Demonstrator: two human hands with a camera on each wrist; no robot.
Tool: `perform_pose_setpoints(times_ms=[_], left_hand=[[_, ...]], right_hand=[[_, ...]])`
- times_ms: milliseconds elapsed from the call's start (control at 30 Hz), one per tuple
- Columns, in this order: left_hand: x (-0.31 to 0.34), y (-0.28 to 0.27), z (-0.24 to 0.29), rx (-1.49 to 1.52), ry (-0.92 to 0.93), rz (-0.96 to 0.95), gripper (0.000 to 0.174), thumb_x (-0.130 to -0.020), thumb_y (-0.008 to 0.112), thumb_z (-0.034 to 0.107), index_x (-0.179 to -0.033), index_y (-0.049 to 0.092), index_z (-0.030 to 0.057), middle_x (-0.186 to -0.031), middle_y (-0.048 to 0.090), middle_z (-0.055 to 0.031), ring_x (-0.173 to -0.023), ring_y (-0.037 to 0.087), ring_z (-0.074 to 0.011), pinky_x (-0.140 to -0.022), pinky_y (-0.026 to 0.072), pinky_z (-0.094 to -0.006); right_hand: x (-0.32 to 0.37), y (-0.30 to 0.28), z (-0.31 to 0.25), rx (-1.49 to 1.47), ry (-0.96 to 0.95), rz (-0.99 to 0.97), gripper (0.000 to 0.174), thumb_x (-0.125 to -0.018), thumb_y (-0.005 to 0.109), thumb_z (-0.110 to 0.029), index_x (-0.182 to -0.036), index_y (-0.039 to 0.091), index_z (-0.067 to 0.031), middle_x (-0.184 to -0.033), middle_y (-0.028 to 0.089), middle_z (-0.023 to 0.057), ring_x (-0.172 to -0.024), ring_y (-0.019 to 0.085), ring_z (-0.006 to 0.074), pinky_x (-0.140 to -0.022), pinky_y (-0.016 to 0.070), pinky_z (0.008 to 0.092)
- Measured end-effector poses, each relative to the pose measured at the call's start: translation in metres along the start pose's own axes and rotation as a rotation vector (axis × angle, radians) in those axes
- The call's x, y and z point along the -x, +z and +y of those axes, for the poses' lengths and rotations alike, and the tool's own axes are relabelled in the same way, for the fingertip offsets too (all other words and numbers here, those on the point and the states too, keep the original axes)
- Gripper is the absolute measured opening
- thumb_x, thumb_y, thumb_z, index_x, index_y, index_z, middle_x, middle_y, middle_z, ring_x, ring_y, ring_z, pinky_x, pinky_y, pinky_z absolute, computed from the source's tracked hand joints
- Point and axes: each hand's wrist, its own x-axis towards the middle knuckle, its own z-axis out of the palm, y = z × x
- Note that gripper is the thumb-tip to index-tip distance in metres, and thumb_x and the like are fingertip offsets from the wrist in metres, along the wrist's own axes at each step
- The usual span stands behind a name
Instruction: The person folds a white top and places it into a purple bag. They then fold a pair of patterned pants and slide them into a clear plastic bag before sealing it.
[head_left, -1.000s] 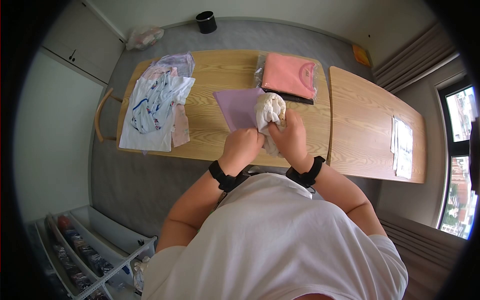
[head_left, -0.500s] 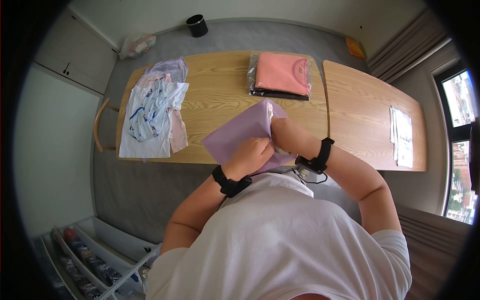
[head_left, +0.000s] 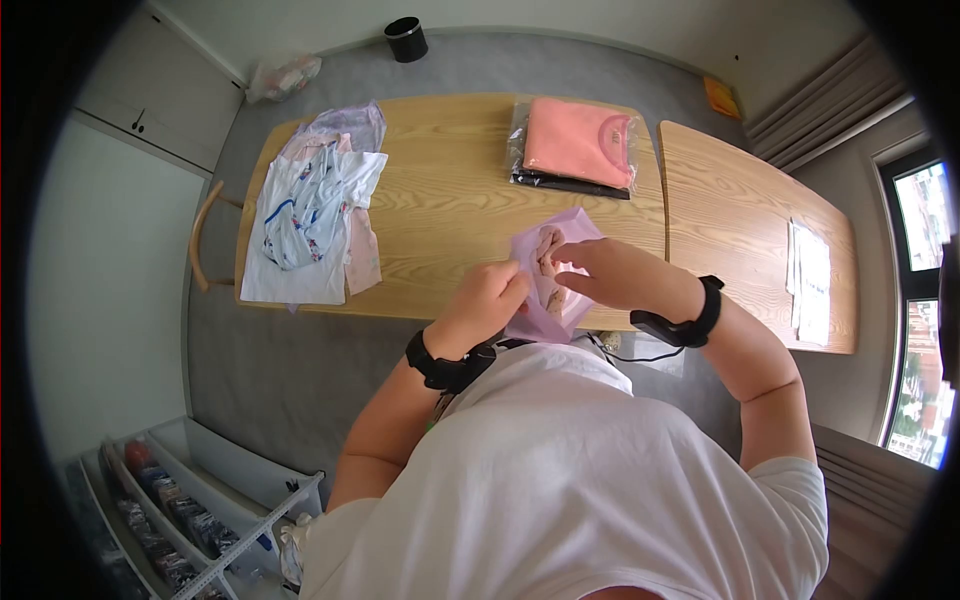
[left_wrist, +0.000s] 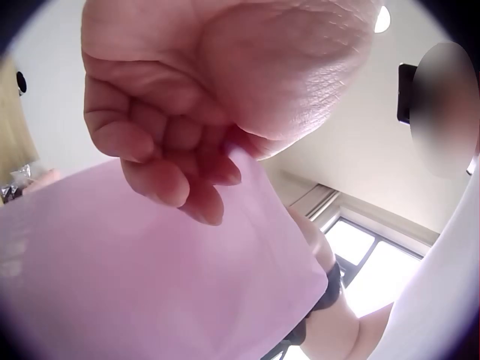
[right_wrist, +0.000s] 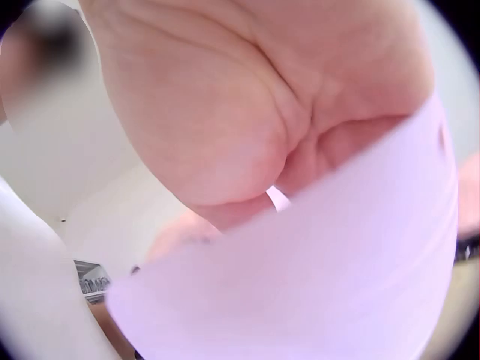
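A translucent purple bag (head_left: 572, 228) stands up near the table's front edge, its mouth spread. Inside it lies a rolled, pale patterned cloth (head_left: 547, 245). My left hand (head_left: 483, 305) pinches the bag's left edge; in the left wrist view, the curled fingers of that hand (left_wrist: 217, 97) hold a corner of the bag (left_wrist: 150, 255). From the right, my right hand (head_left: 630, 275) reaches into the mouth, thumb and forefinger apart beside the cloth. The bag's wall (right_wrist: 300, 270) hides the fingertips of my right hand (right_wrist: 247, 105) in the right wrist view.
Spread garments (head_left: 300, 220) lie on the table's left side. At the back right is a bagged pink shirt (head_left: 575, 145) on a dark packet (head_left: 570, 186). Printed sheets (head_left: 810, 285) rest on the adjoining table (head_left: 740, 230). A divided bin (head_left: 225, 465) stands at lower left.
The bag, flat at first, was lifted around the bundled cloth and now stands more upright with its mouth wider. My right hand has moved right and its fingers have spread; my left keeps the bag's left edge.
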Motion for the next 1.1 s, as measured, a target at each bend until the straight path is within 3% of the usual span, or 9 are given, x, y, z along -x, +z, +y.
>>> perform_pose_setpoints(times_ms=[67,133,233,400,533,633,800,967,1100], left_hand=[[0.006,-0.008,0.001,0.25,-0.118,0.047,0.028,-0.091,0.046,0.016,-0.074,0.056,-0.0039,-0.059,0.058,-0.0089,-0.053,0.054,-0.0145,-0.052,0.0423,-0.0312],[0.009,-0.007,-0.003,0.276,-0.116,0.062,0.029,-0.092,0.045,0.016,-0.073,0.056,-0.0035,-0.06,0.058,-0.0074,-0.054,0.053,-0.0131,-0.052,0.0422,-0.0302],[0.007,-0.002,-0.014,0.283,-0.109,0.068,0.03,-0.092,0.044,0.017,-0.073,0.056,-0.0029,-0.062,0.06,-0.0063,-0.057,0.053,-0.012,-0.054,0.0422,-0.0286],[0.002,0.007,-0.017,0.392,-0.1,0.086,0.03,-0.093,0.044,0.018,-0.077,0.058,-0.0023,-0.067,0.063,-0.0063,-0.059,0.054,-0.0126,-0.057,0.0421,-0.0272],[-0.005,0.014,-0.013,0.463,-0.126,0.012,0.03,-0.094,0.044,0.019,-0.075,0.058,0.0004,-0.069,0.064,-0.0055,-0.061,0.053,-0.0114,-0.059,0.0422,-0.0265],[-0.004,-0.001,-0.028,0.464,-0.12,0.055,0.024,-0.093,0.048,0.019,-0.081,0.059,0.0009,-0.08,0.065,-0.006,-0.065,0.053,-0.0102,-0.06,0.042,-0.0256],[-0.014,-0.017,-0.058,0.223,0.126,0.58,0.039,-0.086,0.062,0.021,-0.118,0.052,0.0006,-0.116,0.058,-0.0086,-0.093,0.055,-0.0137,-0.078,0.044,-0.028],[-0.036,-0.021,-0.044,0.307,0.084,0.207,0.073,-0.078,0.073,0.02,-0.138,0.034,0.0047,-0.131,0.045,-0.0069,-0.129,0.035,-0.0202,-0.108,0.0249,-0.0374],[-0.054,-0.021,-0.029,0.622,0.168,0.066,0.067,-0.077,0.075,0.018,-0.133,0.041,0.0043,-0.127,0.049,-0.0053,-0.12,0.044,-0.0168,-0.102,0.0336,-0.0344]], right_hand=[[0.016,0.001,0.009,-0.091,-0.089,0.179,0.031,-0.086,0.059,-0.024,-0.106,0.062,-0.0002,-0.12,0.056,0.0158,-0.107,0.055,0.0306,-0.091,0.043,0.0368],[0.027,0.006,0.017,-0.092,-0.617,0.513,0.041,-0.082,0.065,-0.034,-0.108,0.061,-0.0023,-0.125,0.052,0.0182,-0.111,0.052,0.0342,-0.093,0.0417,0.0413],[0.029,0.027,0.022,0.055,-0.733,0.793,0.042,-0.077,0.07,-0.035,-0.107,0.061,-0.0064,-0.127,0.049,0.0197,-0.114,0.048,0.038,-0.092,0.0418,0.0456],[0.012,0.074,0.026,-0.091,-0.426,0.955,0.037,-0.07,0.078,-0.014,-0.102,0.06,-0.0089,-0.137,0.04,0.0197,-0.118,0.046,0.0386,-0.089,0.0451,0.0432],[-0.01,0.083,0.056,-0.415,-0.328,0.872,0.015,-0.082,0.065,-0.004,-0.093,0.056,-0.0012,-0.094,0.065,0.0146,-0.078,0.061,0.0255,-0.071,0.0487,0.0305],[-0.01,0.076,0.056,-0.484,-0.222,0.897,0.01,-0.085,0.062,-0.004,-0.092,0.055,-0.0017,-0.078,0.061,0.0127,-0.068,0.057,0.0198,-0.065,0.0466,0.0288],[-0.004,0.064,0.071,-0.531,-0.295,0.962,0.005,-0.089,0.057,-0.004,-0.091,0.053,-0.0017,-0.077,0.058,0.0084,-0.07,0.053,0.0141,-0.065,0.0444,0.0262],[0.017,0.041,0.07,-0.709,-0.411,0.826,0.004,-0.092,0.054,-0.005,-0.092,0.051,-0.0014,-0.083,0.053,0.0016,-0.076,0.047,0.0089,-0.069,0.0412,0.0221],[0.03,0.028,0.071,-0.748,-0.486,0.838,0.006,-0.093,0.054,-0.007,-0.092,0.051,-0.0022,-0.084,0.05,0.0,-0.078,0.046,0.0072,-0.071,0.0399,0.021]])
